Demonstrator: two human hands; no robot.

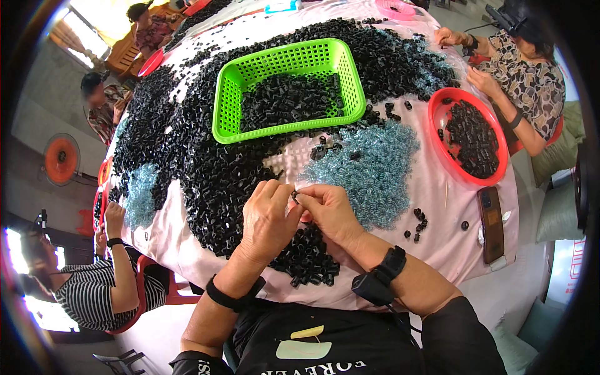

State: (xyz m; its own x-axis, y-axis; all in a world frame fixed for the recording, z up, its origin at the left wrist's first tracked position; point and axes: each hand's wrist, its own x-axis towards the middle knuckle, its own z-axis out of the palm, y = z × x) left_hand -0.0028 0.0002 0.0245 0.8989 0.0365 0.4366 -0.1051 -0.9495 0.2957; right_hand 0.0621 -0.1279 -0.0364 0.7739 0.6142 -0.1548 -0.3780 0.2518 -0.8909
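Observation:
My left hand (267, 215) and my right hand (330, 212) meet over the near side of the table, fingertips pinched together. Between them is a small black plastic piece (294, 196); its exact shape is mostly hidden by the fingers. A pile of similar black pieces (215, 206) spreads to the left of my hands, with a smaller heap (306, 257) just below them. Right beside my right hand lies a mound of small see-through bluish pieces (378, 181). Beyond my hands, a green perforated basket (287, 132) holds more black pieces.
A red basin (437, 142) of black pieces stands at the right, with a phone (492, 225) and a thin stick (446, 195) nearby. Co-workers sit around the pink cloth (169, 234), one at right (525, 81) and one at near left (94, 287). An orange fan (61, 159) stands left.

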